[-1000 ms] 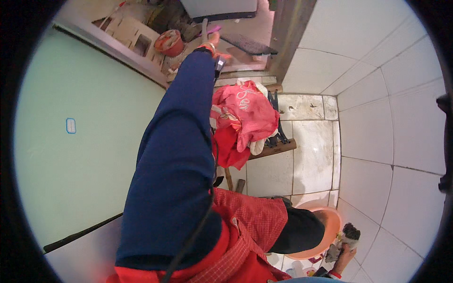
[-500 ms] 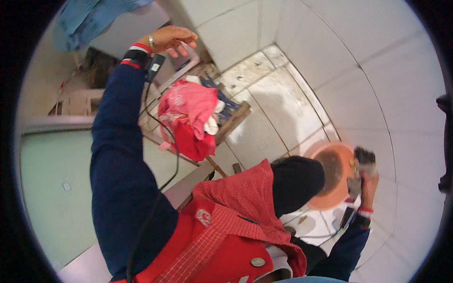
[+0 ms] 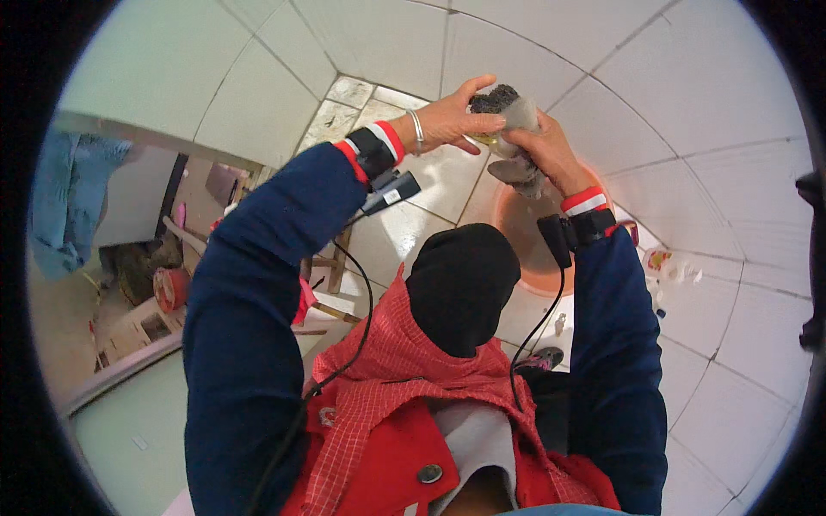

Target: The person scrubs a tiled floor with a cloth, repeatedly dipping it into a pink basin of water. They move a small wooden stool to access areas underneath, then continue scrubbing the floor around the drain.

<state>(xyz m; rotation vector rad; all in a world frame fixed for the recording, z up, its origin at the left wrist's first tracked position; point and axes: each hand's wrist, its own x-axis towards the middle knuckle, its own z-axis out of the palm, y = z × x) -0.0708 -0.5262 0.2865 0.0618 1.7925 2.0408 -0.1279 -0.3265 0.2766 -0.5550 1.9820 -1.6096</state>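
My right hand point(image 3: 555, 153) is closed around a bunched grey cloth point(image 3: 518, 169) above an orange basin point(image 3: 551, 279). The bundle has a dark, fuzzy upper end and a small yellowish patch; its exact kind is unclear. Part of it droops below my fingers, over the basin. My left hand point(image 3: 443, 123) reaches in from the left with fingers spread around the dark end. One of its fingers lies across the front of the bundle. Murky grey-brown water point(image 3: 527, 225) shows in the basin, its far part hidden by my right hand and the cloth.
White tiled walls point(image 3: 680, 112) curve close behind and to the right of the basin. A clear bottle point(image 3: 675, 267) lies at the right wall. Black fabric over my knee point(image 3: 465, 288) is near the basin. Cables hang from both wrists. Blue cloth point(image 3: 69, 198) hangs at the far left.
My left hand has come from the far left to the bundle. My right hand has raised the grey cloth from the basin's right side. The view has turned; the stool with pink cloth is mostly hidden.
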